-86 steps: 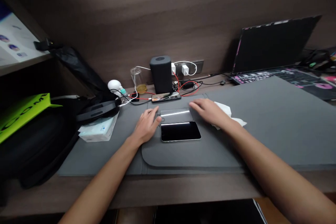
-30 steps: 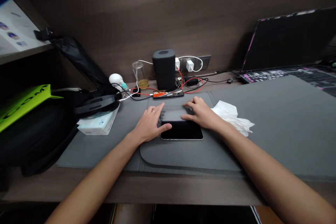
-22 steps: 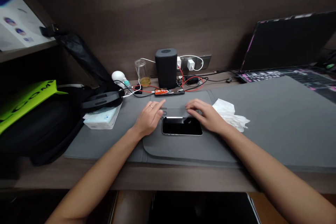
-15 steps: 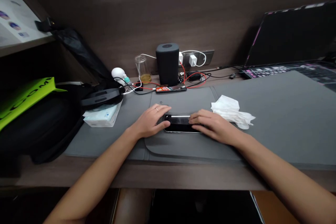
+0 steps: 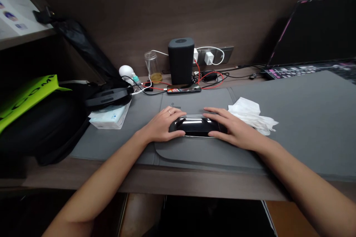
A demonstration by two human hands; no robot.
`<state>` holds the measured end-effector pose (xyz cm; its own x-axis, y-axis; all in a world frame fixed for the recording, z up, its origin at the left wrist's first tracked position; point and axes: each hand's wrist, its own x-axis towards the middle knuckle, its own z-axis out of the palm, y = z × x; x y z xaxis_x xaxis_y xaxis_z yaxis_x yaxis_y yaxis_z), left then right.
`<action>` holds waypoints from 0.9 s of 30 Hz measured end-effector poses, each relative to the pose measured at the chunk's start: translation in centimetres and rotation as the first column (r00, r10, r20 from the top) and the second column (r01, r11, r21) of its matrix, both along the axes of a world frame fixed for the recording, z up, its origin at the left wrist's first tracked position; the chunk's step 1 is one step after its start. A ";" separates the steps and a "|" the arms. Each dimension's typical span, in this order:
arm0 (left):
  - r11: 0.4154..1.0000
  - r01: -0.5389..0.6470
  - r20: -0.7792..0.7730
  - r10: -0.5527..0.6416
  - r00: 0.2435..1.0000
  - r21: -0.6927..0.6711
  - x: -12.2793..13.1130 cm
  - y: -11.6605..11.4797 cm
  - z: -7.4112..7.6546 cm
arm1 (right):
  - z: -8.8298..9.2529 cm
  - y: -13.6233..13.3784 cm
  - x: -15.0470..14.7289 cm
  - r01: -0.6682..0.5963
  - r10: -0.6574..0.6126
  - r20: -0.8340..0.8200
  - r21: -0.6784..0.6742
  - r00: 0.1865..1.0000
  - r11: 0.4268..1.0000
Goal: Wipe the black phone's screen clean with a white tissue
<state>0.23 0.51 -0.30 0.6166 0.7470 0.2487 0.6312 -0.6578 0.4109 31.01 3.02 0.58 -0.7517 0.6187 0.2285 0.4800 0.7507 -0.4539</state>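
Note:
A dark smartphone (image 5: 196, 126) lies lengthwise on the grey desk mat, with bright reflections along its glossy screen. Around its left end is my left hand (image 5: 164, 124), thumb at the near edge and fingers along the far edge. My right hand (image 5: 235, 127) spans the right end the same way, its thumb near me and its fingers on the far side, somewhat spread. Both ends of the phone are partly covered by the hands. Just right of my right hand lies a crumpled white tissue (image 5: 246, 109).
Behind the phone stand a black speaker (image 5: 181, 63), a glass jar (image 5: 151, 64) and a second phone (image 5: 183, 88) among cables. At left are a tissue pack (image 5: 109, 118) and a black bag (image 5: 41, 126). A laptop (image 5: 322, 37) stands open at the far right.
My right hand's bunched fingers have left the screen and spread to the phone's long edges. My left hand has closed in around the left end. The view has shifted slightly.

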 end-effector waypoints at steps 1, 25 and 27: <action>1.000 0.008 -0.004 -0.008 1.000 0.002 0.1 0.0 0.1 | -0.1 0.0 0.1 0.005 -0.005 0.017 0.001 1.000 1.000; 0.999 0.041 -0.007 -0.042 0.999 -0.031 0.3 0.0 0.4 | -0.6 0.6 0.6 -0.043 0.046 0.094 -0.032 0.995 0.999; 0.999 0.039 -0.002 -0.039 0.999 -0.032 0.3 0.0 0.3 | -0.5 0.5 0.6 -0.041 0.044 0.095 -0.042 0.994 0.998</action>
<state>0.51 0.47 0.05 0.6460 0.7300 0.2232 0.6065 -0.6683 0.4306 31.64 3.52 0.03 -0.7948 0.5929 0.1297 0.4908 0.7535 -0.4374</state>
